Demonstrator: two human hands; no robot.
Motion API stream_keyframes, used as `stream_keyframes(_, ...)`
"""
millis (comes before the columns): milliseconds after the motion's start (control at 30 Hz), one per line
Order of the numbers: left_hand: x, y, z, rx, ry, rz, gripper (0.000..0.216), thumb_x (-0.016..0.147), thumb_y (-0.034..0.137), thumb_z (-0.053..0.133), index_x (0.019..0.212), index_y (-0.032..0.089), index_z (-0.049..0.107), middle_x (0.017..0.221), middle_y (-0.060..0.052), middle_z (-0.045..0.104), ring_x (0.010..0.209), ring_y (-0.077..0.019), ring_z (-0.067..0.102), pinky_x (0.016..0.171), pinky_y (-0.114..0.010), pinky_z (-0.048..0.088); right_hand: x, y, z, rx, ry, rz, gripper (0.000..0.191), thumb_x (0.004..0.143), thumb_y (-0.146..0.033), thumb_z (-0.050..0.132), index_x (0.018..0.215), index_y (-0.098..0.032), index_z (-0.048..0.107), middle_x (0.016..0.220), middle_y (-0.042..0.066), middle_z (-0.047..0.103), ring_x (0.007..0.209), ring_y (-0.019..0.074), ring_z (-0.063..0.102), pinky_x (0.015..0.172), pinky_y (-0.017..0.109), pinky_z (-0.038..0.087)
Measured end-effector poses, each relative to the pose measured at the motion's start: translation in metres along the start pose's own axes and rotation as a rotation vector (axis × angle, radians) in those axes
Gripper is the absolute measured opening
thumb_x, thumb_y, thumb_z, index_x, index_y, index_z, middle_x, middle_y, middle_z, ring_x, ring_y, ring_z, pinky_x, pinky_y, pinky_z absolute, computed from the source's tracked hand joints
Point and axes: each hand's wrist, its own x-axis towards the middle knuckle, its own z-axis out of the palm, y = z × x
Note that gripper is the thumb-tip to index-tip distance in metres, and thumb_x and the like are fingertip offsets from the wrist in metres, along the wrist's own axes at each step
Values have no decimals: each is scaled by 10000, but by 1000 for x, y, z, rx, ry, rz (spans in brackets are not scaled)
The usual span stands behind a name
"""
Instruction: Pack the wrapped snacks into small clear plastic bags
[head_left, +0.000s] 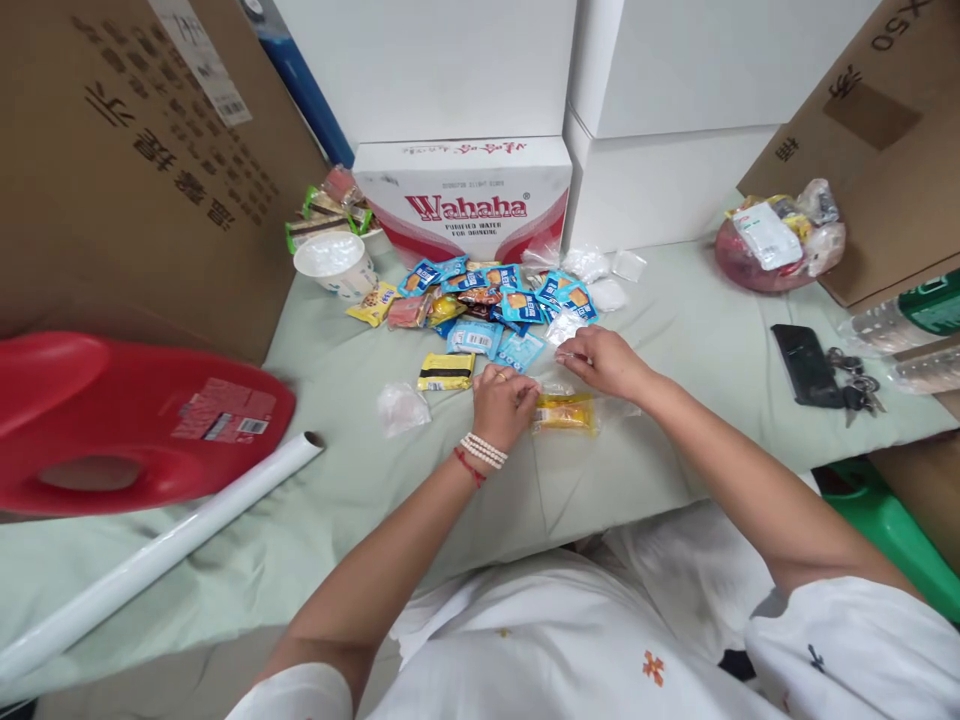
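My left hand, with bead bracelets at the wrist, is closed in a pinch on the left end of a clear plastic bag that holds a yellow snack packet. My right hand is closed too, its fingers pinching the bag's upper edge. Both rest on the pale green cloth. Just beyond the hands lies a heap of several blue, yellow and orange snack packets. A yellow packet with a black stripe and an empty clear bag lie to the left.
A Wahaha water carton and white boxes stand behind. A paper cup, a red plastic stool and a white roll lie left. A phone, keys, bottles and a red bag lie right.
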Motion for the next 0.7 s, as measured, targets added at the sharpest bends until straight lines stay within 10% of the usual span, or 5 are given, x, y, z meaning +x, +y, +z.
stream_keyframes(300,-15,-7,-23,-19,-150,195,219,871,387,673,1026,292,794,1025,-59,717,1128,-298,541,997,-485,352,-23,-4,0,-56,-19,50,347,1023,-329,465,957,-176,769,831,72,592,816,204,565,722,291,376)
stream_keyframes(567,-1,-1,-3,55,-26,-51,202,914,318,621,788,243,760,773,-58,648,1001,-294,544,923,-467,393,-35,-17,0,-99,-9,42,392,1033,-353,434,1262,-243,732,1023,84,617,842,204,560,692,281,367)
stream_keyframes(700,-1,-2,5,77,129,-195,168,806,311,718,944,214,730,1046,-116,674,1118,-351,533,972,-523,423,-54,-34,13,-145,-199,-26,418,999,-229,469,1353,-325,669,1069,56,637,760,183,518,635,272,320)
